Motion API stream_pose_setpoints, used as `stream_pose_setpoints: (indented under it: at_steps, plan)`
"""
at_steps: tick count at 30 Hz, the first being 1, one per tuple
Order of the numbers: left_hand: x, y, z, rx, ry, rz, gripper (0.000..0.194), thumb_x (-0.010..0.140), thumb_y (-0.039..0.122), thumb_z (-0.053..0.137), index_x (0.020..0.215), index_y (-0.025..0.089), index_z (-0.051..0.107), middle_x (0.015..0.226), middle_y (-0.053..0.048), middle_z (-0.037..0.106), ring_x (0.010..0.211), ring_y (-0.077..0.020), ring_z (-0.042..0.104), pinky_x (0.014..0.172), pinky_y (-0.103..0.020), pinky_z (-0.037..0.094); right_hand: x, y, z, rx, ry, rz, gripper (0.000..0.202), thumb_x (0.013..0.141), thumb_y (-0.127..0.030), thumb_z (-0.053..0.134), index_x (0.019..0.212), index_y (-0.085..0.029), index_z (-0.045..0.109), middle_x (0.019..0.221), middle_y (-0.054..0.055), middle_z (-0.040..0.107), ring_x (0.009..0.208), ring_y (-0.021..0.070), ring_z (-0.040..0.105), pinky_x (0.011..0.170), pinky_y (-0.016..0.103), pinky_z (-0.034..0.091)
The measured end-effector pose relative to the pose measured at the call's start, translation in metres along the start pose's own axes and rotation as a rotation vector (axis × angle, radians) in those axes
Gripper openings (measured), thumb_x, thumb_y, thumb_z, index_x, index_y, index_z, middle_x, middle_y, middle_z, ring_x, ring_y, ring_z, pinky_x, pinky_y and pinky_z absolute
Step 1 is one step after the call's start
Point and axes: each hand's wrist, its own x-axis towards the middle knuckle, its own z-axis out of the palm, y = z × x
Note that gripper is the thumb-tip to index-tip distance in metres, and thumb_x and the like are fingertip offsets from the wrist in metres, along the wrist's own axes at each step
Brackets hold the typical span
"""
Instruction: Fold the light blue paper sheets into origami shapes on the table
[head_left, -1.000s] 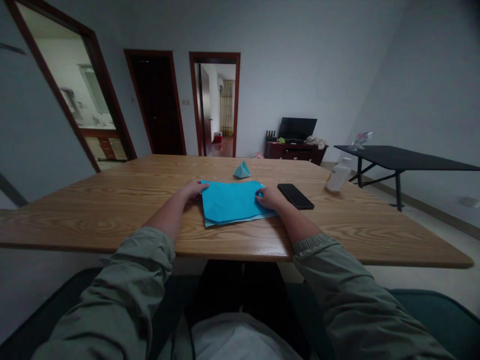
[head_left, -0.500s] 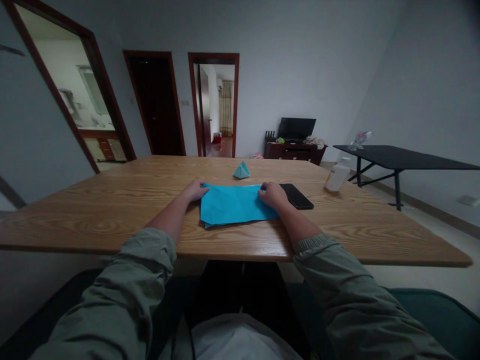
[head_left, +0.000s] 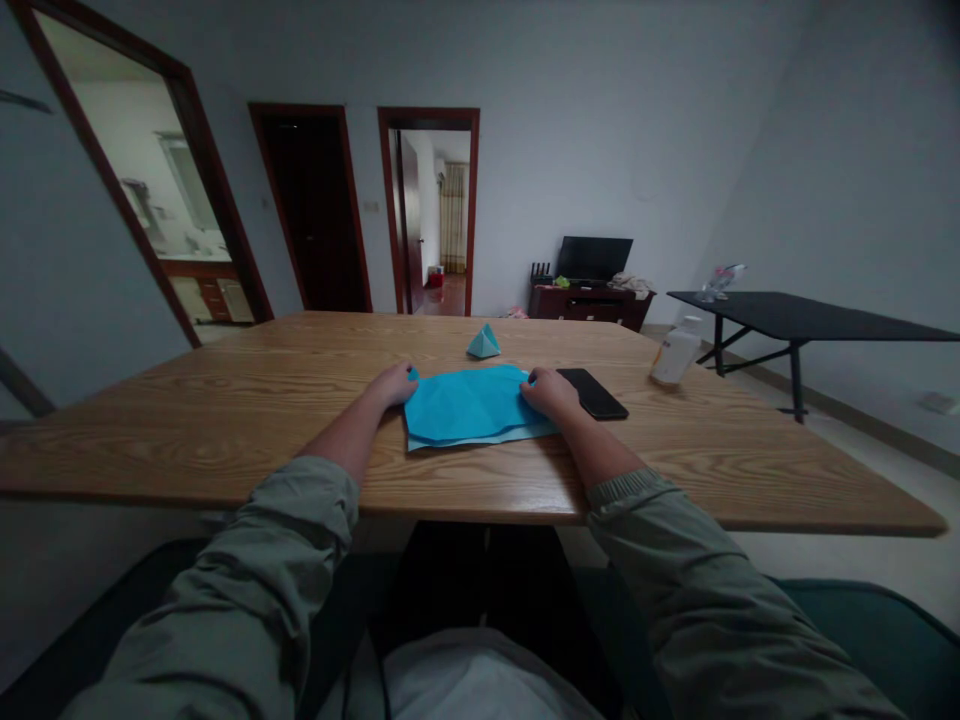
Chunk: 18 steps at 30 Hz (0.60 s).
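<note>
A sheet of bright blue paper (head_left: 469, 405) lies folded over on the wooden table in front of me, its paler layer showing along the near edge. My left hand (head_left: 393, 385) pinches the paper's far left corner between thumb and fingers. At the far right corner, my right hand (head_left: 551, 393) grips the paper with curled fingers. The upper layer bulges slightly between both hands. Just beyond the paper stands a small light-blue folded paper pyramid (head_left: 484, 342). A black phone (head_left: 592, 393) lies flat beside my right hand.
The wooden table (head_left: 247, 420) spreads to both sides. A translucent bottle (head_left: 676, 352) stands on its right part. Farther off are a black folding table (head_left: 810, 312) at the right and a television (head_left: 594, 259) on a dark cabinet.
The upper layer's near edge has shifted away from me, so more of the pale layer beneath shows. Both hands keep their hold and have moved only slightly.
</note>
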Motion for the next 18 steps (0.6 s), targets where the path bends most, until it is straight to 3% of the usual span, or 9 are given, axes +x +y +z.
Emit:
stream_pose_setpoints:
  at_steps: [8, 14, 18]
  plan:
    - [0.0002, -0.0044, -0.0004, -0.14, 0.045, -0.045, 0.058, 0.075, 0.033, 0.061, 0.128, 0.017, 0.044, 0.126, -0.014, 0.056, 0.11, -0.0238, 0.057, 0.09, -0.028, 0.043, -0.0028, 0.0005, -0.0032, 0.013, -0.044, 0.054, 0.037, 0.081, -0.043, 0.047, 0.105, -0.021, 0.062, 0.109, 0.013, 0.063, 0.098, 0.0301, 0.06, 0.079, 0.041, 0.047]
    - [-0.0008, -0.004, -0.0013, -0.15, 0.028, -0.01, 0.052, 0.077, 0.022, 0.059, 0.127, 0.017, 0.047, 0.132, -0.015, 0.052, 0.116, -0.0245, 0.053, 0.097, -0.031, 0.038, -0.0038, 0.0002, -0.0047, 0.03, -0.025, 0.068, 0.038, 0.081, -0.044, 0.048, 0.107, -0.02, 0.061, 0.11, 0.014, 0.063, 0.1, 0.0297, 0.06, 0.081, 0.04, 0.046]
    - [-0.0006, -0.0034, -0.0014, -0.122, 0.002, 0.003, 0.044, 0.081, 0.023, 0.055, 0.125, 0.017, 0.048, 0.128, -0.015, 0.056, 0.112, -0.0232, 0.055, 0.094, -0.03, 0.04, -0.0024, 0.0019, -0.0034, 0.044, -0.013, 0.065, 0.039, 0.081, -0.044, 0.048, 0.109, -0.02, 0.06, 0.111, 0.014, 0.062, 0.101, 0.0299, 0.059, 0.081, 0.039, 0.046]
